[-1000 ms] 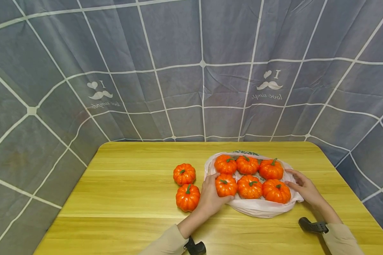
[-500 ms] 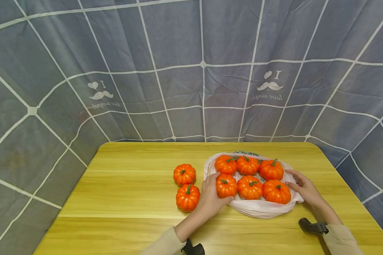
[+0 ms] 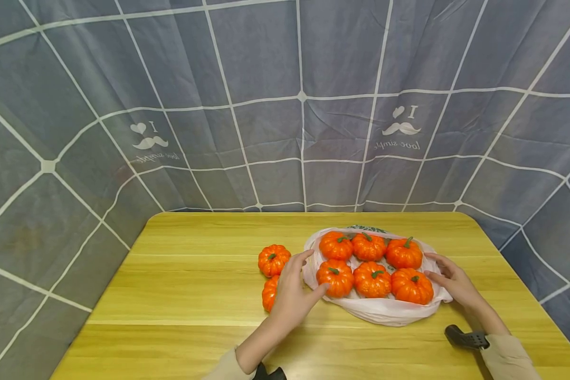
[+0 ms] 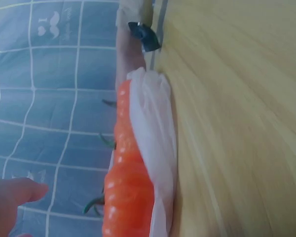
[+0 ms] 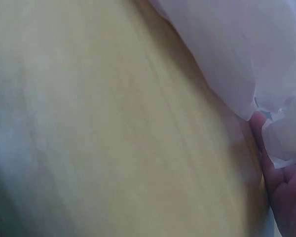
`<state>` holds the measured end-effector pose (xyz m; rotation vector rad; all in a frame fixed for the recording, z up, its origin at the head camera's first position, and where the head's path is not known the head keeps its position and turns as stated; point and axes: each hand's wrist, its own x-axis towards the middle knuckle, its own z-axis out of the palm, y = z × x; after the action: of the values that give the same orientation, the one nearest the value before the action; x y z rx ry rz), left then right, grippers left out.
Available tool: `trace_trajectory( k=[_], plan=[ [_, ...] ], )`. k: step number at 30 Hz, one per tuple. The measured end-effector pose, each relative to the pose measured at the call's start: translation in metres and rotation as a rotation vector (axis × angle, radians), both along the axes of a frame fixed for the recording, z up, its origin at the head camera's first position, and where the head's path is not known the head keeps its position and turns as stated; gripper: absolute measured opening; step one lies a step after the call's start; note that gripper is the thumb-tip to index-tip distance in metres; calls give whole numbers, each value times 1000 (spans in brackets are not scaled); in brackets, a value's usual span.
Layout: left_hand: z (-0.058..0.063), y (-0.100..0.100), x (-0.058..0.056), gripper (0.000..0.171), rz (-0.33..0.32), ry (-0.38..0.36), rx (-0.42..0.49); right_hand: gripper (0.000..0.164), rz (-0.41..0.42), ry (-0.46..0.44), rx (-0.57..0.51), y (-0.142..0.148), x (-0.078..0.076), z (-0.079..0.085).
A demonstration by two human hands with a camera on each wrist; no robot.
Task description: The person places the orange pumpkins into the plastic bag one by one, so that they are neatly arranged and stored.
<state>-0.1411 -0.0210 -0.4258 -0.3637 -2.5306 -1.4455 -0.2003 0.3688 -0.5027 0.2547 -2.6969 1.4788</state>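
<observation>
A white plastic bag (image 3: 385, 311), rolled open, lies at the table's right and holds several small orange pumpkins with green stems. My left hand (image 3: 292, 298) is just left of the front-left pumpkin (image 3: 334, 278), fingers and thumb spread. In the left wrist view, the thumb (image 4: 24, 191) shows apart from the row of pumpkins (image 4: 128, 202). At the bag's right edge, my right hand (image 3: 458, 285) holds the plastic between thumb and fingers. The right wrist view has a flap of the bag (image 5: 286, 131) lying over that hand (image 5: 291, 197).
Two more pumpkins stand outside the bag: a rear one (image 3: 273, 260) and a front one (image 3: 269, 294), partly hidden by my left hand. The wooden table (image 3: 180, 295) meets a grey checked curtain (image 3: 266, 132) at its back and sides.
My left hand has let go of the front-left pumpkin and drawn back to the left, now covering part of a loose pumpkin. That pumpkin shifted slightly. The right hand stays where it was.
</observation>
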Motion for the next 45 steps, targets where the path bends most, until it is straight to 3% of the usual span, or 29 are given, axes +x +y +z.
trace_trajectory(
  k=[9,16,21,26,35,45],
  plan=[
    [-3,-28,8,61,108,70,79,49,-5,-22,1,1,-1,0],
    [-16,-51,11,61,162,94,124,49,2,-33,-4,2,-1,1],
    [-27,-63,14,65,193,99,99,49,2,-26,-2,1,-2,0],
    [-35,-70,17,68,217,46,70,48,-1,-25,0,1,-1,1],
    [-48,-75,22,80,198,-191,82,48,-3,-19,7,1,0,0],
    [-57,-73,21,83,137,-219,91,49,-1,-18,18,0,1,0]
  ],
)
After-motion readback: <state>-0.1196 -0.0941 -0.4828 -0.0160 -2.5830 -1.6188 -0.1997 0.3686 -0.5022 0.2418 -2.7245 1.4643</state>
